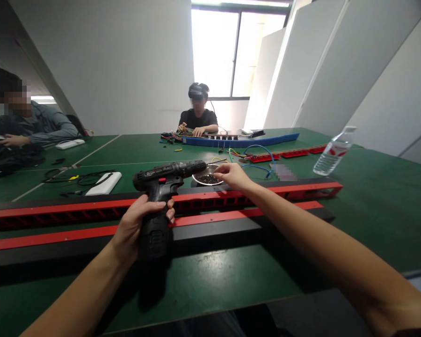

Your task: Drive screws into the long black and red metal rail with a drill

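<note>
My left hand [140, 222] is wrapped round the handle of a black cordless drill [161, 187], whose bit points right toward a small metal bowl [198, 180]. Small dark screws [207, 179] lie in the bowl. Over the bowl's right side, near the tip of the bit, my right hand [234, 176] has its fingertips pinched together; what they hold, if anything, is too small to make out. Two long red and black bars [91, 231] [101, 205] lie across the table beneath and beyond my hands.
A tilted water bottle [333, 152] is at the right. Behind the bowl are wires [256, 166], red strips [280, 154] and a long blue part [242, 141], where a person works. A white power bank [104, 183] and another person are at the left.
</note>
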`<state>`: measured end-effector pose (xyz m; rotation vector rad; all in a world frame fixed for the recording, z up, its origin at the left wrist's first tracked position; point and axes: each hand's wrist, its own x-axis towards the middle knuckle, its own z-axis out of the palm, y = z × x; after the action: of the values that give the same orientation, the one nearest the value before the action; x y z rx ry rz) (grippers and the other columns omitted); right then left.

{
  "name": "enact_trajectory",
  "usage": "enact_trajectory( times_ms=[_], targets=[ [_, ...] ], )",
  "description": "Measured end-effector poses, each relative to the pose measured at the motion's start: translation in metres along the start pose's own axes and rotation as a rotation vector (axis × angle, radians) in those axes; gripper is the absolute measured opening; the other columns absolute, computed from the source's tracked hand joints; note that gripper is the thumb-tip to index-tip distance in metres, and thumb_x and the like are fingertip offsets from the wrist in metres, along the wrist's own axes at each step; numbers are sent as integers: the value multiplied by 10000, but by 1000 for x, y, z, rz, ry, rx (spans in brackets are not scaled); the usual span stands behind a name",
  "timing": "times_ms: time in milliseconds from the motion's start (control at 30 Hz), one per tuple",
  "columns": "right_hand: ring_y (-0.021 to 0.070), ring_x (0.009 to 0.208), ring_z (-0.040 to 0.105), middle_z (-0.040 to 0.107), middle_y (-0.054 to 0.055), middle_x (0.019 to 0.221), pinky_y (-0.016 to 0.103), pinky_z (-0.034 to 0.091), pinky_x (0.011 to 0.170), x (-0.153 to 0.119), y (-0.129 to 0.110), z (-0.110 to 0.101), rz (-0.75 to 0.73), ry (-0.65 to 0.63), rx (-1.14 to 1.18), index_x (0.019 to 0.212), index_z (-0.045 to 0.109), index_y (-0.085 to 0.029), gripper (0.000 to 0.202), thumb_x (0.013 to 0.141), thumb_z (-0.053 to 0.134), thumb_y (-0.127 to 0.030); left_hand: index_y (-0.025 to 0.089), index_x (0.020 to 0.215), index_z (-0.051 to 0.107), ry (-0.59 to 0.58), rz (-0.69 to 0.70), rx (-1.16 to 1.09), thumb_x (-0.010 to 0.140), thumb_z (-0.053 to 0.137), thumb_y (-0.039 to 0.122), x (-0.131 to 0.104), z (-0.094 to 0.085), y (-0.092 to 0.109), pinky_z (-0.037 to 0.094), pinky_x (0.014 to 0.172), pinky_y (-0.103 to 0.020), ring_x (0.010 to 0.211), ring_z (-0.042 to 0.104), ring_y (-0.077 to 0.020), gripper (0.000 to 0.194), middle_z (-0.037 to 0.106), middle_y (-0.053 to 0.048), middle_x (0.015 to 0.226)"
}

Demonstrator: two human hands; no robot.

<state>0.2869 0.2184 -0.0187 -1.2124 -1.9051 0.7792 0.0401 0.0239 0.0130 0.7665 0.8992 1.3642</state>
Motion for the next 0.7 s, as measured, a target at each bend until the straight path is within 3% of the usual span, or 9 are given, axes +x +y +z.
enact_trajectory(
  times_ms=[133, 200, 400, 567, 700],
  targets=[
    [159, 691, 683, 737, 77, 781, 259, 525, 662, 2, 3, 3, 122, 37, 136, 838, 712, -128, 45, 854, 693, -165, 118, 843, 637, 0, 33, 23, 734, 709, 105, -2, -3, 3, 584, 608, -271, 678, 616, -147, 131, 635, -72, 865],
    [135, 626, 639, 709, 61, 735, 247, 494, 611, 2, 3, 3, 158, 34, 182, 768, 678, -137, 118, 877, 657, -177, 120, 872, 637, 2, 48, 71, 746, 716, 118, -1, -9, 1, 577, 587, -272, 674, 615, -152, 149, 635, -72, 862],
    [110, 535, 512, 581, 9, 575, 247, 395, 537, -22, -3, -7, 99, 22, 215, 605, 569, -174, 325, 928, 563, -213, 146, 933, 598, -15, 14, 81, 769, 710, 108, 4, -26, -5, 577, 612, -304, 693, 628, -167, 203, 658, -80, 890],
    [108, 581, 535, 634, 9, 672, 233, 430, 552, -47, -11, -14, 179, 55, 526, 740, 615, -181, 154, 871, 675, -236, 148, 936, 593, 7, 8, 75, 759, 711, 96, 2, -26, -4, 568, 609, -299, 695, 636, -172, 219, 665, -86, 880],
    [108, 635, 573, 691, 41, 794, 242, 495, 607, -61, -10, -16, 254, -13, 739, 828, 697, -164, 126, 787, 794, -233, 136, 970, 620, -20, -4, 101, 755, 726, 114, -2, -23, -3, 567, 610, -298, 685, 623, -162, 240, 650, -75, 884]
  ],
)
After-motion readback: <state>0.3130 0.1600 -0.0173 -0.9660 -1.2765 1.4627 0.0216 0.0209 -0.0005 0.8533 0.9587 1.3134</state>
